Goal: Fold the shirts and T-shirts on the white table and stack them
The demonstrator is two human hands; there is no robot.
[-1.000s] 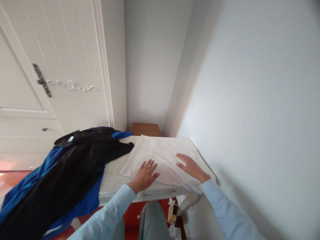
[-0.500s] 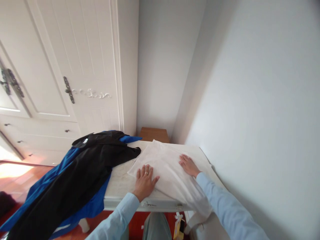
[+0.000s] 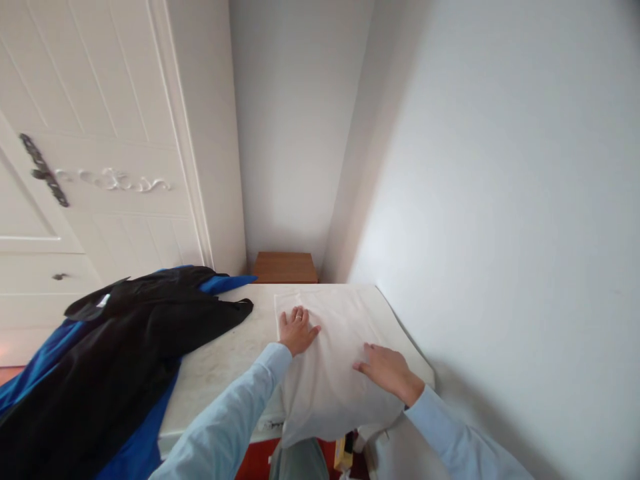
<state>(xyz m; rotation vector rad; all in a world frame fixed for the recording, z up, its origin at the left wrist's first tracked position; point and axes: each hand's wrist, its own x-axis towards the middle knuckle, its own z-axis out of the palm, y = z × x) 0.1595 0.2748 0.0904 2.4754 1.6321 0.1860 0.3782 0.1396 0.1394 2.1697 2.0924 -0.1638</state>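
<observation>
A thin white cloth (image 3: 335, 367) lies over the right part of a white tabletop (image 3: 220, 360), its near end hanging past the front edge. Flat on the cloth's upper left part rests my left hand (image 3: 299, 331), fingers spread, with a ring on one finger. My right hand (image 3: 390, 369) is on the cloth's right side, thumb apart from the fingers, gripping nothing that shows. A black garment (image 3: 135, 333) and a blue garment (image 3: 145, 433) beneath it are draped across the table's left end.
A white wardrobe (image 3: 120, 107) with a dark handle (image 3: 44, 170) stands at the left. Behind the table is a brown wooden box-like piece (image 3: 285, 267). A pale wall (image 3: 500, 200) runs along the right. Below the front edge, a yellow item (image 3: 343, 453) shows.
The cloth has been turned straighter on the table. My left hand has moved farther up it, and my right hand is lower and nearer me. The view has shifted right.
</observation>
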